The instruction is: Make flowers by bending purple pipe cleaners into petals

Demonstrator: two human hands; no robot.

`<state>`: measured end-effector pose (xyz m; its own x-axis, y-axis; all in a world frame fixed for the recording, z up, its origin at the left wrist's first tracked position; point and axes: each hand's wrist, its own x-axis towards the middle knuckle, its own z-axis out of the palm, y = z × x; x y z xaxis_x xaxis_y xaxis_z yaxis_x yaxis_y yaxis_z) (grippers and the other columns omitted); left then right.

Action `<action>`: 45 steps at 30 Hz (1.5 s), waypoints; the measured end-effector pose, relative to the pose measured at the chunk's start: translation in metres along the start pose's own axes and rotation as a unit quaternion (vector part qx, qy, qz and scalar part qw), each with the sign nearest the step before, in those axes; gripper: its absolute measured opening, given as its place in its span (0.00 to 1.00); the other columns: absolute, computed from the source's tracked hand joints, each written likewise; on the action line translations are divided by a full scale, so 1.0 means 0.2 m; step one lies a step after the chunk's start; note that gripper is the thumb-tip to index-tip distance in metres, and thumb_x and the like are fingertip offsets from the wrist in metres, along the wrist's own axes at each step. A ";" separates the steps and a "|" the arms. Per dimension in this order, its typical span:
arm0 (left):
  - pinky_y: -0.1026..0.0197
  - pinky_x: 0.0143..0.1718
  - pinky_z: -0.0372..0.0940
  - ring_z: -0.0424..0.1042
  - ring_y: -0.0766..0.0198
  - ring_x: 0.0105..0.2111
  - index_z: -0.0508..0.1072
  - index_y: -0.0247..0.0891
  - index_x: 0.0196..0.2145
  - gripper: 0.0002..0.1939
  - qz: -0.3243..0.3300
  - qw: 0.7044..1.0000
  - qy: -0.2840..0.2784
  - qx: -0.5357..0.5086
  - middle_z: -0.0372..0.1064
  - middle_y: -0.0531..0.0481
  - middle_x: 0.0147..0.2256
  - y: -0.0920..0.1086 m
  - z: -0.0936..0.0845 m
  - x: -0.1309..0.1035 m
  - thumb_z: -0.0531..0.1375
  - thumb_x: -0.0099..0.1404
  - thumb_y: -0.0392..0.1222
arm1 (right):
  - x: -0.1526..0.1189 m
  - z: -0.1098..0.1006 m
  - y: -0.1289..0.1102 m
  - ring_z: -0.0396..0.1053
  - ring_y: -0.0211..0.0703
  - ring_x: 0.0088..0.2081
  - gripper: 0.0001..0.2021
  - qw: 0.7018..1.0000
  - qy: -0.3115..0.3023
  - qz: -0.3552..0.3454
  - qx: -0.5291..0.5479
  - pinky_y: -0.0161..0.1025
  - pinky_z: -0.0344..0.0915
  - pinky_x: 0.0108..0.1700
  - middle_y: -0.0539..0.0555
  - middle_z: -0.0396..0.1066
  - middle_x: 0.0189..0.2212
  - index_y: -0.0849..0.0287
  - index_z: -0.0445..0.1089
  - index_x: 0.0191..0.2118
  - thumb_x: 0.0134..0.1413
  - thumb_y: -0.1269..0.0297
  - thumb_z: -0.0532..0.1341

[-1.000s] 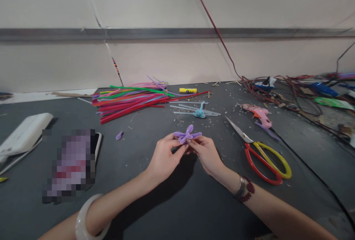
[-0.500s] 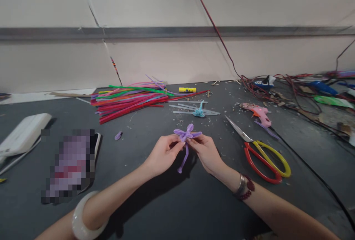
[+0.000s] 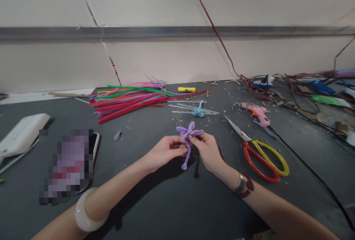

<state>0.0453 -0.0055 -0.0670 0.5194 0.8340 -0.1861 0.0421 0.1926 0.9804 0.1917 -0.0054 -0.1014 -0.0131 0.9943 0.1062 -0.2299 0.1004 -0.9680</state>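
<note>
- The right hand (image 3: 207, 146) holds the purple flower (image 3: 190, 132), thumb and fingers closed on it at the right side of its centre.
- The left hand (image 3: 166, 153) is at the flower's left side, its fingers curled with a narrow gap to the thumb; whether they grip anything is impossible to tell.
- The flower is raised above the dark table (image 3: 161, 203), between the two hands, its fuzzy looped petals spread outward.
- A purple stem (image 3: 188, 155) hangs from it, passing just beside the left fingertips and ending in a small knob.
- Beyond the hands, a light blue flower (image 3: 198, 112) lies on several translucent sticks (image 3: 180, 112).
- Farther back, a bundle of coloured fuzzy stems (image 3: 127, 103) lies to the left, with a yellow tube (image 3: 186, 90) near its right end.
- To the right of the hands lie scissors (image 3: 247, 139) with one red and one yellow handle, blades slightly parted or closed, too unclear to tell.
- Past the scissors lies a pink glue gun (image 3: 260, 114).
- A small purple piece (image 3: 117, 135) lies alone, left of the hands.
</note>
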 end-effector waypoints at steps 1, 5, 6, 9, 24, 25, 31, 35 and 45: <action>0.63 0.36 0.63 0.67 0.66 0.31 0.71 0.34 0.32 0.06 0.041 0.995 0.019 0.086 0.68 0.48 0.31 -0.01 0.00 0.00 0.59 0.55 0.37 | 0.00 0.00 0.00 0.67 0.38 0.29 0.04 1.000 0.002 -0.002 -0.005 0.37 0.63 0.36 0.50 0.73 0.25 0.59 0.74 0.28 0.45 0.66 0.62; 0.59 0.37 0.64 0.69 0.61 0.35 0.72 0.36 0.33 0.07 0.207 0.882 0.120 0.405 0.70 0.46 0.33 -0.04 0.00 -0.01 0.56 0.58 0.38 | -0.01 0.01 0.00 0.68 0.39 0.31 0.04 1.000 -0.009 -0.003 -0.014 0.36 0.63 0.37 0.50 0.73 0.25 0.59 0.73 0.29 0.46 0.67 0.61; 0.59 0.37 0.64 0.69 0.60 0.35 0.72 0.36 0.34 0.07 0.240 0.847 0.138 0.453 0.71 0.46 0.33 -0.06 0.00 -0.01 0.55 0.59 0.38 | -0.02 0.01 0.00 0.68 0.39 0.31 0.04 1.000 -0.009 0.000 -0.015 0.36 0.63 0.37 0.50 0.73 0.25 0.59 0.73 0.29 0.46 0.67 0.61; 0.59 0.37 0.65 0.71 0.60 0.33 0.72 0.34 0.33 0.07 0.321 0.775 0.183 0.512 0.72 0.45 0.32 -0.08 0.00 -0.01 0.56 0.58 0.38 | -0.02 0.02 -0.01 0.67 0.38 0.29 0.03 1.000 -0.002 0.003 -0.016 0.35 0.63 0.35 0.50 0.73 0.24 0.59 0.73 0.27 0.45 0.67 0.61; 0.73 0.29 0.65 0.67 0.74 0.22 0.73 0.30 0.24 0.07 -0.092 0.949 0.105 -0.281 0.69 0.50 0.22 -0.04 0.04 0.01 0.57 0.57 0.30 | -0.02 0.01 0.01 0.65 0.36 0.27 0.07 0.998 -0.024 0.034 0.043 0.36 0.62 0.34 0.51 0.70 0.23 0.61 0.73 0.29 0.46 0.63 0.62; 0.74 0.29 0.65 0.67 0.74 0.22 0.73 0.30 0.24 0.07 -0.126 0.932 0.094 -0.326 0.69 0.50 0.22 -0.04 0.04 0.01 0.56 0.57 0.29 | -0.02 0.02 0.01 0.65 0.36 0.27 0.07 0.998 -0.028 0.038 0.049 0.36 0.62 0.34 0.51 0.70 0.24 0.61 0.73 0.29 0.46 0.63 0.62; 0.67 0.28 0.66 0.68 0.69 0.23 0.74 0.31 0.26 0.06 -0.052 0.984 0.139 -0.099 0.71 0.48 0.25 -0.07 -0.02 0.03 0.62 0.53 0.38 | -0.02 0.02 0.00 0.59 0.33 0.23 0.08 0.998 -0.006 0.052 0.033 0.32 0.57 0.27 0.48 0.65 0.18 0.62 0.71 0.24 0.45 0.62 0.62; 0.61 0.36 0.66 0.71 0.61 0.31 0.76 0.37 0.32 0.10 0.136 0.947 0.236 0.173 0.74 0.47 0.31 -0.04 -0.02 0.01 0.62 0.52 0.43 | 0.00 0.00 0.00 0.56 0.32 0.22 0.09 0.998 0.023 0.049 0.031 0.32 0.53 0.26 0.47 0.62 0.17 0.63 0.69 0.23 0.45 0.62 0.62; 0.63 0.35 0.64 0.71 0.63 0.29 0.77 0.35 0.29 0.07 0.074 0.985 0.146 0.055 0.74 0.49 0.27 -0.03 0.06 -0.01 0.59 0.56 0.39 | -0.02 0.02 -0.01 0.64 0.35 0.25 0.07 0.997 0.008 0.060 0.042 0.33 0.61 0.29 0.50 0.70 0.22 0.61 0.72 0.27 0.44 0.62 0.62</action>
<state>0.0536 -0.0141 -0.0721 0.2592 0.9652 -0.0347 0.0849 0.0130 0.9963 0.1884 -0.0092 -0.0984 -0.0296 0.9995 -0.0144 -0.3081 -0.0229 -0.9511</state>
